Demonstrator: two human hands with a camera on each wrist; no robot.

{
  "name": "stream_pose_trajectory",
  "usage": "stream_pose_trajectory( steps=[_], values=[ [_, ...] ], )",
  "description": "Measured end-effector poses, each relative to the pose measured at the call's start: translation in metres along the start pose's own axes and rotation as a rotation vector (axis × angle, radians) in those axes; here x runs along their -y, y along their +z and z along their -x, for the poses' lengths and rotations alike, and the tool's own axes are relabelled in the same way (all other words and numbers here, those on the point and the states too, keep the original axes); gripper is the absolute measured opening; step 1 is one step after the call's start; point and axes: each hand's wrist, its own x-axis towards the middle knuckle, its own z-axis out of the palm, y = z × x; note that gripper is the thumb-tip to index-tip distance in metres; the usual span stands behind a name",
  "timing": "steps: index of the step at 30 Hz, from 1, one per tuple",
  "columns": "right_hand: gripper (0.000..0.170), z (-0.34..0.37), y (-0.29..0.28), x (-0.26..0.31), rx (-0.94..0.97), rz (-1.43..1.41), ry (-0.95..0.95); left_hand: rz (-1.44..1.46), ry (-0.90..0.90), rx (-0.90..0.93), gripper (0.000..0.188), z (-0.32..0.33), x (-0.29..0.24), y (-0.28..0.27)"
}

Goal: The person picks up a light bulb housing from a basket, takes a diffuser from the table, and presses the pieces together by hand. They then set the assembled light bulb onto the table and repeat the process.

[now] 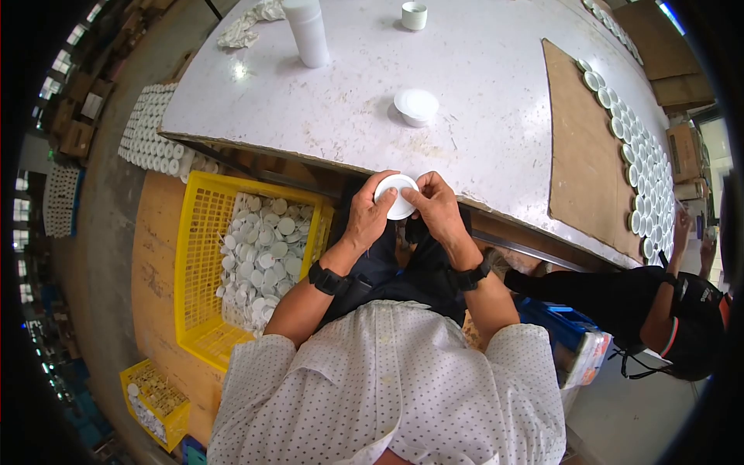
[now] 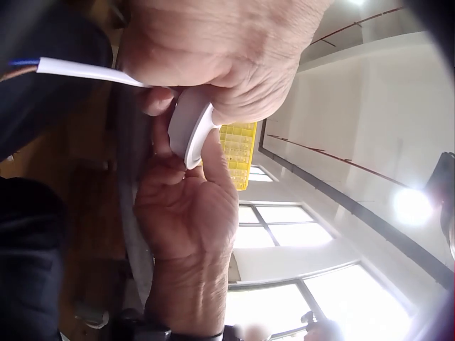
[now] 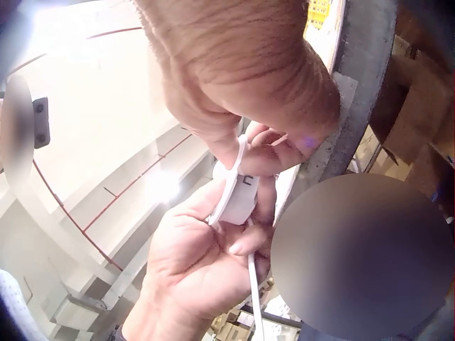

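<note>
A round white disc-shaped piece (image 1: 396,198) is held between both hands at the near edge of the table. The left hand (image 1: 370,211) grips its left side, thumb on the face. From the right, the right hand (image 1: 439,211) pinches the rim with thumb and fingers. The right wrist view shows the piece (image 3: 240,195) side-on, with a dark mark on its body and a white cable (image 3: 255,298) hanging below it. In the left wrist view the white cable (image 2: 89,70) ends in blue and brown wires.
On the table (image 1: 480,116) stand a lidded white cup (image 1: 417,106), a tall white cylinder (image 1: 307,35) and a small cup (image 1: 414,15). Many white rings lie on cardboard (image 1: 581,163) at right. A yellow crate (image 1: 203,256) of white pieces is at left; another person (image 1: 620,306) is at right.
</note>
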Motion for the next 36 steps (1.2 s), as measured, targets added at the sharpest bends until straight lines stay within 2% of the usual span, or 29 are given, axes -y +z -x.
stream_pose_trajectory(
  steps=[4,7,9,11,12,14,16,18,20,22,23,25,26,27,28,29,31,32,33,34,35,36],
  values=[
    [0.02,-0.001,0.001,-0.003,0.022,-0.001,-0.019,-0.021,-0.009,0.019,0.031,0.0,0.002,-0.004],
    [0.019,0.0,0.008,0.0,-0.016,-0.049,0.029,0.032,-0.037,-0.011,0.03,0.001,0.002,-0.007],
    [0.018,0.001,0.009,0.002,-0.064,0.017,0.05,0.016,-0.103,-0.028,0.036,0.002,-0.002,-0.01],
    [0.019,0.004,0.005,0.014,-0.024,0.054,0.011,0.011,-0.088,-0.089,0.047,0.003,0.002,-0.03],
    [0.02,0.006,-0.002,0.023,-0.019,0.114,-0.012,0.119,-0.209,-0.161,0.05,0.006,0.002,-0.041],
    [0.021,0.005,-0.025,0.037,-0.052,0.142,-0.02,0.213,-0.213,-0.268,0.052,0.011,0.013,-0.072],
    [0.021,-0.003,-0.057,0.044,-0.157,0.275,-0.203,0.167,-0.306,-0.39,0.05,0.021,0.046,-0.12],
    [0.02,-0.006,-0.093,0.065,-0.31,0.409,-0.253,0.064,-0.362,-0.478,0.047,0.039,0.058,-0.153],
    [0.026,-0.017,-0.139,0.07,-0.54,0.68,-0.441,-0.079,-0.505,-0.519,0.045,0.06,0.095,-0.198],
    [0.033,-0.023,-0.189,0.078,-0.779,0.995,-0.584,-0.188,-0.611,-0.658,0.047,0.089,0.133,-0.233],
    [0.037,-0.025,-0.216,0.078,-0.923,1.114,-0.663,-0.23,-0.674,-0.655,0.047,0.106,0.151,-0.254],
    [0.048,-0.025,-0.268,0.088,-1.121,1.359,-0.425,-0.254,-0.748,-0.688,0.048,0.141,0.164,-0.275],
    [0.048,-0.023,-0.289,0.09,-1.136,1.356,-0.432,-0.233,-0.758,-0.722,0.049,0.165,0.167,-0.283],
    [0.056,-0.021,-0.309,0.091,-1.212,1.317,-0.266,0.272,-0.828,-0.802,0.049,0.222,0.272,-0.378],
    [0.063,-0.018,-0.325,0.094,-1.283,1.268,-0.099,0.04,-0.828,-0.673,0.041,0.244,0.268,-0.386],
    [0.063,-0.014,-0.336,0.096,-1.301,1.265,-0.107,0.044,-0.817,-0.66,0.041,0.259,0.269,-0.392],
    [0.076,-0.006,-0.349,0.098,-1.347,1.21,0.093,-1.223,-1.003,-0.093,0.033,0.282,0.269,-0.401],
    [0.076,-0.003,-0.354,0.099,-1.353,1.205,0.077,-1.841,-0.989,0.245,0.03,0.28,0.263,-0.399],
    [0.078,-0.001,-0.358,0.099,-1.321,1.112,0.084,-1.835,-0.982,0.224,0.03,0.278,0.26,-0.396],
    [0.08,-0.002,-0.361,0.1,-1.283,1.019,0.087,-1.16,-1.028,-0.523,0.037,0.275,0.248,-0.382],
    [0.08,-0.005,-0.366,0.098,-1.279,1.012,0.062,-0.377,-0.919,-1.122,0.048,0.273,0.226,-0.363],
    [0.078,-0.008,-0.374,0.093,-1.29,0.998,0.034,-0.563,-0.987,-0.965,0.055,0.237,0.139,-0.301]
  ],
)
